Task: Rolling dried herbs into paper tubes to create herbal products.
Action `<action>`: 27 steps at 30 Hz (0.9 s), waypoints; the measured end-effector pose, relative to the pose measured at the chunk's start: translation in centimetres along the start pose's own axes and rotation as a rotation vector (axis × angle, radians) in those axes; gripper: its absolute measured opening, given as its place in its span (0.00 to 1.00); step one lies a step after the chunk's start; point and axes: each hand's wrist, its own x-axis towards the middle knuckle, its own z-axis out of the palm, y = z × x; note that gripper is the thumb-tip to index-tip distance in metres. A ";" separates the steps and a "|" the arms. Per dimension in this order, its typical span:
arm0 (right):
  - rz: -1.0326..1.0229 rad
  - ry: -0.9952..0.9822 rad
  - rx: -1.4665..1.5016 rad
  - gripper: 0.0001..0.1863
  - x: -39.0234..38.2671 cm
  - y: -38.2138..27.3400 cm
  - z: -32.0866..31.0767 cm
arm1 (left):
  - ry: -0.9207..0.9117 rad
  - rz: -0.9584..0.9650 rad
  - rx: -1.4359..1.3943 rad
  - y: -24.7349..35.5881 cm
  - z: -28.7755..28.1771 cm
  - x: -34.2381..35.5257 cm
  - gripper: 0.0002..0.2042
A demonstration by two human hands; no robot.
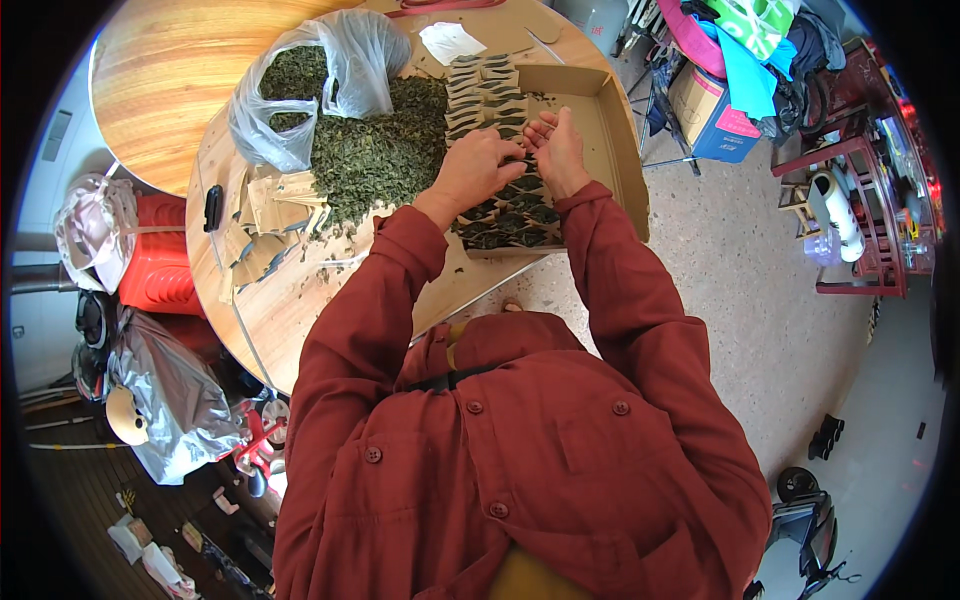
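Note:
A shallow cardboard box on the round table holds rows of small brown paper packets filled with dark green leaves. Over the middle of these rows, my left hand is closed, back up, its fingertips bent down at the packets; what they pinch is hidden. Just right of it my right hand is half cupped, thumb raised apart from the curled fingers, and I see nothing held in it. To the left of the box lies a heap of loose dried leaves.
A clear plastic bag of leaves stands behind the heap. Flat brown paper packets and a black pen-like object lie at the table's left. Red stools stand left; cartons and bags crowd the back right.

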 end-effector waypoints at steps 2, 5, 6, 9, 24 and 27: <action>0.004 0.001 -0.007 0.22 -0.1 0.0 0.1 | -0.066 0.025 0.162 -0.4 -0.2 0.0 0.09; 0.013 0.012 -0.006 0.22 0.2 -0.2 -0.4 | -0.076 0.020 0.200 -0.4 -0.5 -0.2 0.10; 0.024 0.010 -0.005 0.21 0.2 -0.3 -0.3 | -0.074 0.018 0.202 -0.6 -0.6 -0.2 0.10; 0.024 -0.012 -0.034 0.21 0.0 -0.3 0.0 | -0.086 0.026 0.173 -1.0 -0.6 0.1 0.09; 0.017 -0.019 -0.093 0.18 -0.4 -0.9 -0.3 | -0.208 -0.112 0.287 -0.5 -1.5 1.5 0.08; 0.023 -0.036 -0.087 0.18 -0.4 -1.1 -0.4 | -0.221 -0.163 0.272 0.1 -1.9 1.7 0.09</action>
